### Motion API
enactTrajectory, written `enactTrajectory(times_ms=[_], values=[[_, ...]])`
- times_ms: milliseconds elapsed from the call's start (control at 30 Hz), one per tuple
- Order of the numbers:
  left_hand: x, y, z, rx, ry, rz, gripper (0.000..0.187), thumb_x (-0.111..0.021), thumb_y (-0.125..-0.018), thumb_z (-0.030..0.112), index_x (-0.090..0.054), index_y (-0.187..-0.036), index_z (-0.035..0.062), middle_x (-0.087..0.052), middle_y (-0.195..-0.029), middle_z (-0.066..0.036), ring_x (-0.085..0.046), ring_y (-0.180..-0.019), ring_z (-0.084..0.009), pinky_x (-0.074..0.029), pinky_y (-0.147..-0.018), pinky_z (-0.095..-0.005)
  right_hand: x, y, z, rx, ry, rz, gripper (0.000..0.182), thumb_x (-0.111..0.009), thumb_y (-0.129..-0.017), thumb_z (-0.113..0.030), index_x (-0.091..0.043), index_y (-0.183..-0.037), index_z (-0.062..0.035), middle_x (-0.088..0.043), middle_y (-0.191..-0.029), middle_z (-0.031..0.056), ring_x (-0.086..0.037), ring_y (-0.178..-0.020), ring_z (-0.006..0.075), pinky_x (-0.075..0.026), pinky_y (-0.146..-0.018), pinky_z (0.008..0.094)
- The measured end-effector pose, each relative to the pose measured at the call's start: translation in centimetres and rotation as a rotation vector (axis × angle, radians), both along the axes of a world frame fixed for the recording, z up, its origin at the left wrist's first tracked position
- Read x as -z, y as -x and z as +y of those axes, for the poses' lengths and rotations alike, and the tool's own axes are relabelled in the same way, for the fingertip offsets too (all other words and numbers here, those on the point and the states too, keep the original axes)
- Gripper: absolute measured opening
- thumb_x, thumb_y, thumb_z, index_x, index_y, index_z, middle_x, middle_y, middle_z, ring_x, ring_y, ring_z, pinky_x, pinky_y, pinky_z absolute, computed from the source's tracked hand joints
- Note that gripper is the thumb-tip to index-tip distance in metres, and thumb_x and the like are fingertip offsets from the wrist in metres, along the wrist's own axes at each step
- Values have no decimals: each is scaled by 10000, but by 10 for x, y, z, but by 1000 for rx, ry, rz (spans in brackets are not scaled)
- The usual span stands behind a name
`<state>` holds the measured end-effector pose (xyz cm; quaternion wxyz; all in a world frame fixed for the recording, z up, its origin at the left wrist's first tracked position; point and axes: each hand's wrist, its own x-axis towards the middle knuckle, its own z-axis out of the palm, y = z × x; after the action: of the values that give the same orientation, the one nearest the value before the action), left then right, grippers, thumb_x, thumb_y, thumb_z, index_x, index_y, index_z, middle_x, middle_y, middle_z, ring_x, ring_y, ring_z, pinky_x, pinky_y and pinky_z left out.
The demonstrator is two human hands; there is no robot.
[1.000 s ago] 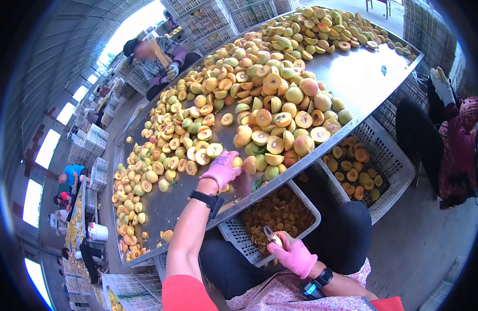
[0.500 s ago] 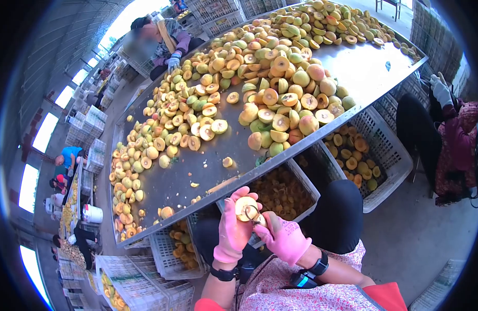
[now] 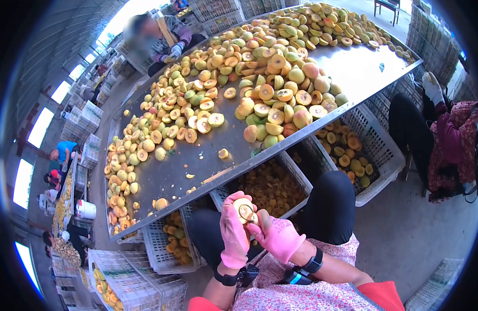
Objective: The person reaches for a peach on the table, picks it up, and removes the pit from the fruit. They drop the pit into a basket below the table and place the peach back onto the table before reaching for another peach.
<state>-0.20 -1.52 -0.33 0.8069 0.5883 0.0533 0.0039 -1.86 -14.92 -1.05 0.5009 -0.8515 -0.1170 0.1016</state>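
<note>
My left hand [image 3: 234,236], in a pink glove, is wrapped round a peach half [image 3: 242,206] with its cut face up. My right hand [image 3: 279,239], gloved alike, is closed on a pitting tool [image 3: 253,218] with a thin curved loop. That loop rests on the cut face near its centre; most of the handle is hidden by my fingers. Both hands are above my lap, just off the near edge of a metal table [image 3: 203,160]. A large heap of peaches [image 3: 270,98], many of them halved, covers much of the tabletop.
Under the table edge stand a crate of peach pieces [image 3: 272,186], a crate of halves [image 3: 381,155] and another crate [image 3: 158,254] by my left knee. A co-worker [image 3: 166,41] sits across the table; another person [image 3: 451,140] sits at right.
The view has shifted slightly. The tool's loop has moved from the side of the peach half onto its cut face, and my hands are closer together.
</note>
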Motion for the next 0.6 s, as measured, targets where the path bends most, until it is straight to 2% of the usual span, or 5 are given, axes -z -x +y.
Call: enactTrajectory(times_ms=[300, 433, 500, 567, 600], values=[[-3, -3, 12, 92, -75, 117, 591, -391, -1073, 559, -513, -1326, 39, -638, -1148, -95, -658, -939, -165, -564, -818, -294, 13, 1, -6, -63, 55, -100, 333, -546, -1046, -371, -446, -1026, -54, -656, -754, 178, -679, -684, 387, -515, -562, 454], [-11, -6, 28, 227, -201, 203, 617, -378, -1071, 576, -531, -1336, 40, -672, -1107, -73, -674, -949, -141, -560, -799, -268, 14, -1, -14, -176, 121, -132, 334, -543, -1047, -371, -448, -1031, -51, -671, -766, 164, -691, -698, 373, -528, -570, 446], [-22, -12, 38, 439, -434, 244, 646, -363, -1067, 596, -530, -1338, 34, -691, -1060, -65, -681, -902, -129, -553, -796, -250, 16, 0, -14, -223, 145, -140, 335, -541, -1048, -369, -449, -1036, -48, -675, -768, 160, -695, -705, 369, -531, -571, 444], [-20, -15, 42, 449, -495, 229, 677, -345, -1063, 614, -526, -1341, 24, -703, -1039, -73, -688, -884, -132, -551, -799, -248, 17, -4, -12, -247, 95, -95, 338, -529, -1054, -376, -465, -1048, -44, -677, -762, 156, -699, -714, 365, -532, -585, 448], [-16, -14, 40, 367, -435, 144, 687, -333, -1063, 617, -523, -1342, 18, -705, -1042, -80, -690, -892, -138, -553, -801, -255, 13, -5, -11, -249, 94, -109, 338, -529, -1054, -376, -465, -1048, -44, -677, -762, 156, -699, -714, 365, -532, -585, 448]])
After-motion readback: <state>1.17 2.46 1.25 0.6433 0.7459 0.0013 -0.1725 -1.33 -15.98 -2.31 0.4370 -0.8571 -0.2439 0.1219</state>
